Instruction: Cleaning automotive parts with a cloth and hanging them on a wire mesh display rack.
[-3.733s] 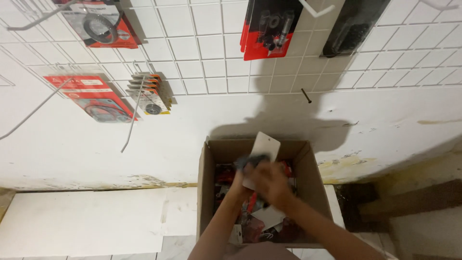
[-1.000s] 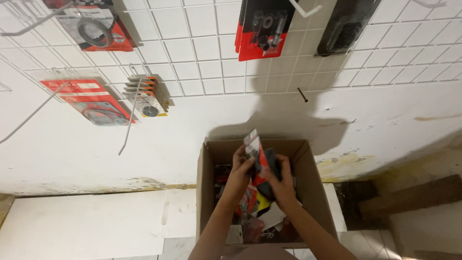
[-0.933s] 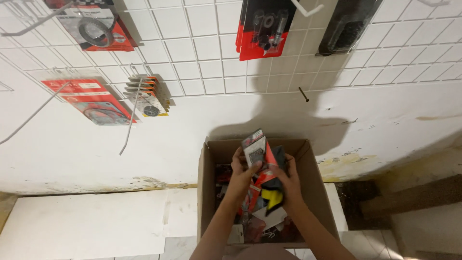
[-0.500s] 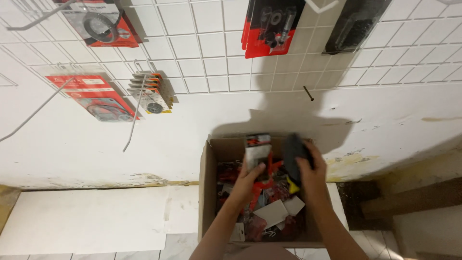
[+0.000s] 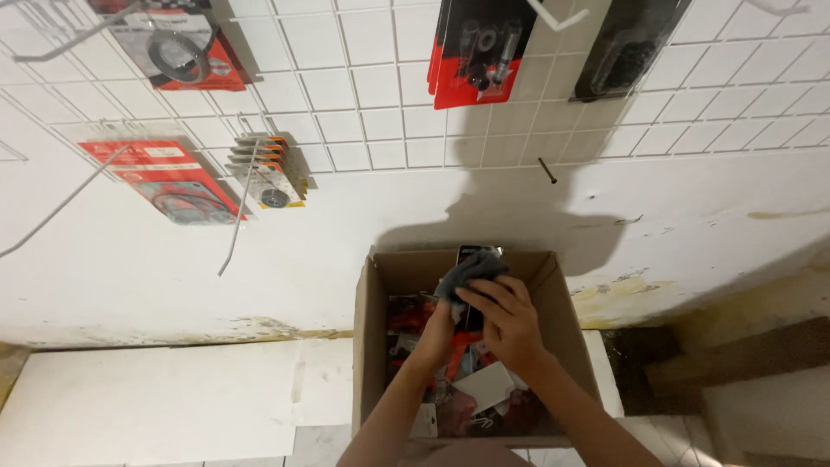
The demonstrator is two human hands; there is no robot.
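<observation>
An open cardboard box stands on the floor against the white wall, filled with several red and white blister packs. Above the box my left hand holds a small dark packaged item upright from below. My right hand presses a grey cloth against that package, its fingers curled over the cloth. Most of the package is hidden by the cloth and my hands.
A white wire grid panel on the wall carries hanging packs: a red one at top centre, a dark one to its right, others at left. Bare metal hooks stick out. Wooden boards lie at right.
My right hand, out at the right with a dark item half a second ago, has come back onto the package with the grey cloth. The package sits slightly lower.
</observation>
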